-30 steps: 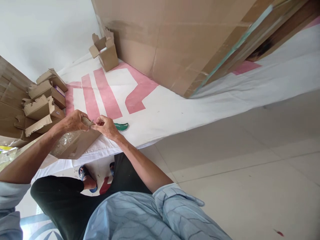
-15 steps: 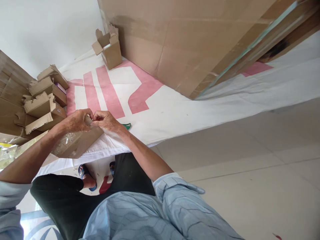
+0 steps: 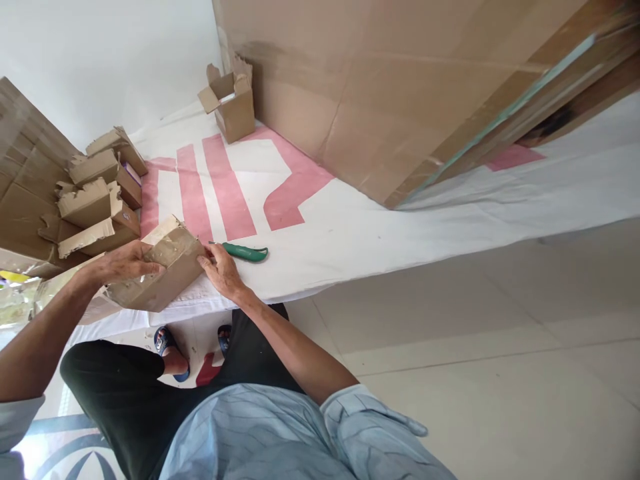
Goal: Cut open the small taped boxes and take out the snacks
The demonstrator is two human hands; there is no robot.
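Observation:
A taped cardboard box [image 3: 165, 270] lies on a white sheet with pink markings [image 3: 310, 227]. My left hand [image 3: 123, 263] rests on the box's top and left side, fingers spread over it. My right hand [image 3: 220, 270] presses against the box's right side, holding it. Just right of that hand, a green-handled knife [image 3: 245, 252] lies on the sheet, untouched. Both hands together grip the box from opposite sides.
Several torn open cardboard boxes [image 3: 97, 193] are stacked at the left against flat cardboard. Another open small box [image 3: 233, 103] stands at the back by a large leaning cardboard sheet [image 3: 400, 93]. Tiled floor [image 3: 500, 347] spreads to the right. My legs and blue sandals are below.
My hands were pinched together at the box's top edge; now they have parted and sit on either side of the box. The green-handled knife is now fully in view.

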